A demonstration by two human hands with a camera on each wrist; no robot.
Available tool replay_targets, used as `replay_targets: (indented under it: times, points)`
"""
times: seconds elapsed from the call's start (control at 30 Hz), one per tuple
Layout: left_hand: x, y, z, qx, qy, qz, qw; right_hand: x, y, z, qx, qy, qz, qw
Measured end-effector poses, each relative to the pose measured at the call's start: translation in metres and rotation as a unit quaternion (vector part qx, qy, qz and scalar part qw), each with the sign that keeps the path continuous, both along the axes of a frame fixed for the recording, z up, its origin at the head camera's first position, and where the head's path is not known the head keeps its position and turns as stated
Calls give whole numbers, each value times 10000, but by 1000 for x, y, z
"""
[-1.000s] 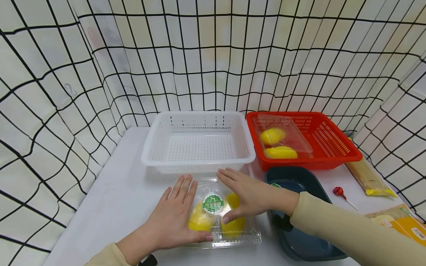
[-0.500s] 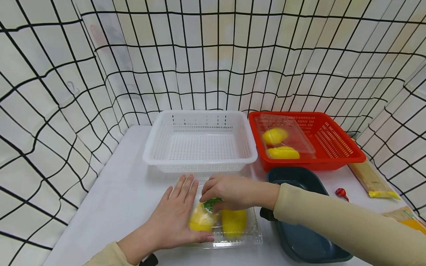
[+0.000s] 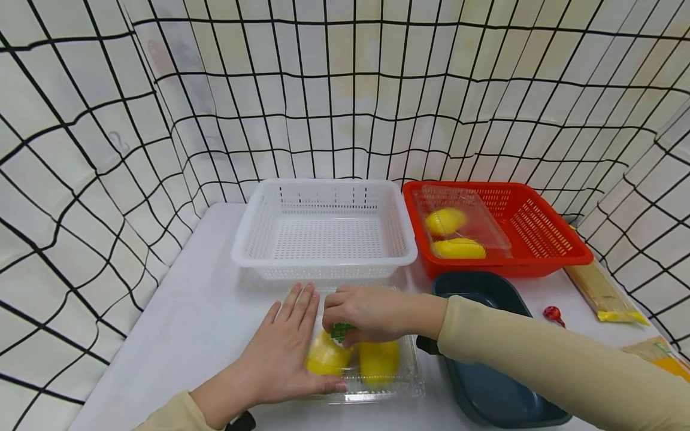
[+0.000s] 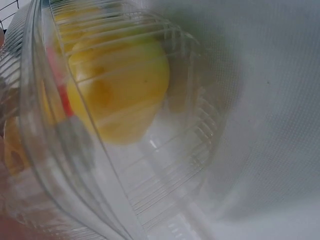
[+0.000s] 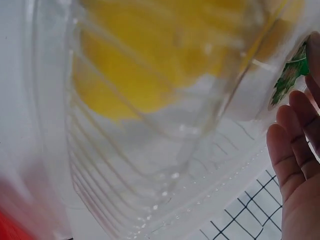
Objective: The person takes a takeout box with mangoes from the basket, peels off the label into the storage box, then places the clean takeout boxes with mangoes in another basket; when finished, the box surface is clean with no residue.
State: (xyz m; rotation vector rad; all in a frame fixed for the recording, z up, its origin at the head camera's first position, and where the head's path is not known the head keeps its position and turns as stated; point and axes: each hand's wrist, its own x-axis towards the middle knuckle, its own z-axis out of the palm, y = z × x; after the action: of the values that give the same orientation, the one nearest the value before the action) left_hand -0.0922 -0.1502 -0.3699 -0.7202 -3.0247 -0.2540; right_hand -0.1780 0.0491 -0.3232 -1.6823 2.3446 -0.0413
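A clear plastic clamshell box (image 3: pixel 380 392) lies on the table with two yellow fruits (image 3: pixel 329 354) inside, their exact kind uncertain. My left hand (image 3: pixel 286 359) rests flat along its left side, fingers straight, thumb over the front edge. On the lid, my right hand (image 3: pixel 372 314) curls its fingers and thumb onto a round green-and-white sticker (image 3: pixel 341 333), covering part of it. Close up in the right wrist view, fingertips meet the edge of the sticker (image 5: pixel 291 75); how far it is lifted I cannot tell. The left wrist view shows a yellow fruit (image 4: pixel 120 85) through ribbed plastic.
Behind the box stands a white basket (image 3: pixel 323 263). A red basket (image 3: pixel 550 239) holds another clear box with two yellow items. The dark blue basin (image 3: pixel 501 395) sits under my right forearm. At right lie a lollipop (image 3: pixel 553 313) and packets (image 3: pixel 609 293); black mesh surrounds the table.
My right hand has gone from lying spread on the lid's right side to curling its fingers at the sticker, further left. The left hand has stayed in place.
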Motion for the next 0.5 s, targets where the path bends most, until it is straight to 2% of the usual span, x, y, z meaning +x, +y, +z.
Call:
replay_targets:
  times: [0.27, 0.5]
  points:
    - [1, -1, 0, -21, 98, 13, 9999, 1, 0, 3, 44, -95, -102, 9999]
    - [0, -1, 0, -31, 125, -4, 9999, 2, 3, 3, -298, 221, 133, 9992]
